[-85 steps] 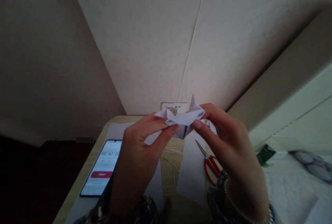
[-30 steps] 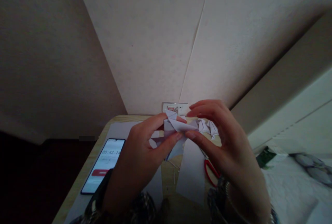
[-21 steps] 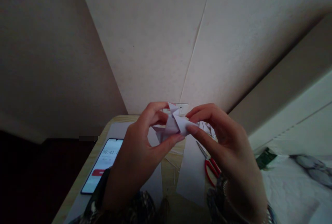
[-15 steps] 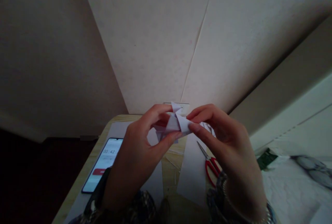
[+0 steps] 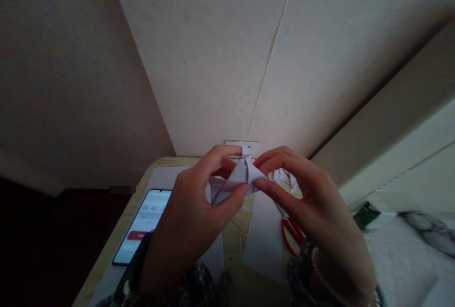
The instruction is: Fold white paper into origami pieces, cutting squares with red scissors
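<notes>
A folded piece of white paper [image 5: 234, 180], with pointed flaps and overlapping layers, is held up between both hands above the table. My left hand [image 5: 199, 198] grips its left part, thumb in front and index finger along the top behind a small upright flap. On the right side, my right hand [image 5: 302, 184] pinches a pointed flap between thumb and fingers. Part of the paper's back is hidden by the fingers. Red-handled scissors [image 5: 292, 236] lie on the table below my right hand, their blades partly covered.
The wooden table [image 5: 231, 255] bears a phone [image 5: 142, 226] showing a running timer, white paper strips [image 5: 265, 240] and more folded paper pieces [image 5: 284, 178]. A wall with a socket plate [image 5: 253, 146] stands behind. Glasses [image 5: 432, 231] lie on a white surface at right.
The folded paper has turned slightly and sits a little lower. My right thumb and fingers have shifted left along its flap, closer to my left thumb. More scissors blade is now covered.
</notes>
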{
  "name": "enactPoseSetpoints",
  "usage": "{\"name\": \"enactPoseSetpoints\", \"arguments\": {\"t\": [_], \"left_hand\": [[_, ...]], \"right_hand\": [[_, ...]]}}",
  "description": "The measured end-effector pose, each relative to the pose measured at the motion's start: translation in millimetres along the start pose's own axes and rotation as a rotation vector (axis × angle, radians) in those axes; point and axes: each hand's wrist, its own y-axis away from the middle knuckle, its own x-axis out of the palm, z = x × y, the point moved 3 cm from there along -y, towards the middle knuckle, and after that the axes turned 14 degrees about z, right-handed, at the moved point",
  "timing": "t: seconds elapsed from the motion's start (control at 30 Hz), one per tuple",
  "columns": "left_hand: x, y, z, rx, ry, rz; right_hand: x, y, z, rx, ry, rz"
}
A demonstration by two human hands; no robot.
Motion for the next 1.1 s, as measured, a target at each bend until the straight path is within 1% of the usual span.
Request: {"name": "enactPoseSetpoints", "arguments": {"t": [0.1, 0.17, 0.27, 0.33, 0.43, 0.5, 0.57, 0.67, 0.77, 0.83, 0.9, 1.0, 1.1], "left_hand": [[1.1, -1, -2, 0.023, -0.061, -0.016], [1.6, -1, -4, 0.031, -0.074, -0.025], [1.3, -1, -9, 0.072, -0.127, -0.082], [1.2, 0, -14, 0.125, -0.244, -0.148], [3.3, 2, -23, 0.239, -0.451, -0.236], [5.1, 4, -26, 0.287, -0.529, -0.271], [6.1, 5, -27, 0.295, -0.557, -0.286], [5.5, 5, -26, 0.291, -0.565, -0.290], [3.0, 4, -25, 0.286, -0.522, -0.272], [0.3, 4, -23, 0.266, -0.449, -0.268], [-2.9, 5, -21, 0.239, -0.350, -0.288], [-5.9, 7, -18, 0.201, -0.222, -0.301], [-6.4, 7, -17, 0.173, -0.180, -0.276]], "right_hand": [[3, -1, -1, 0.022, 0.024, 0.049], [3, -1, -1, 0.028, 0.030, 0.041], [2, 0, 0, 0.053, -0.028, -0.039], [2, 1, 0, 0.074, -0.088, -0.088], [3, 2, 2, 0.089, -0.148, -0.152], [4, 3, 2, 0.097, -0.166, -0.176], [4, 3, 2, 0.104, -0.170, -0.187], [4, 3, 3, 0.108, -0.171, -0.199], [5, 3, 3, 0.103, -0.189, -0.185], [7, 3, 3, 0.094, -0.191, -0.163], [8, 3, 4, 0.078, -0.174, -0.143], [10, 1, 6, 0.058, -0.111, -0.117], [10, 0, 8, 0.058, -0.040, -0.097]]}}
